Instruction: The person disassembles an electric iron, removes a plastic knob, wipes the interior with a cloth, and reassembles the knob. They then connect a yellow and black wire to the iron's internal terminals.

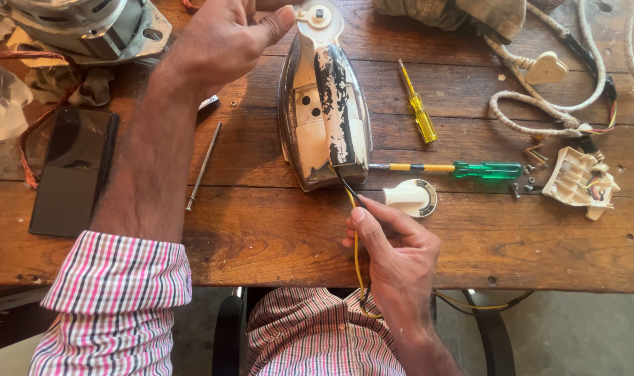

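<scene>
An old clothes iron [322, 104] with a worn, peeling black handle lies in the middle of the wooden table [261, 237], its pointed end toward the person. The left hand [223, 38] rests at the iron's far end, fingers curled together and the thumb pressed against the cream fitting there. The right hand [393, 244] is just below the iron's tip, thumb and fingers pinching the yellow and black wires [350, 195] that come out of the iron and trail down over the table edge. Just beside this hand lies a white dial knob [411, 197]. A green-handled screwdriver [463, 168] touches the iron's right side, and a smaller yellow screwdriver [420, 111] lies above it. A black phone [73, 170] sits at the left, a thin metal rod [203, 167] between it and the iron.
</scene>
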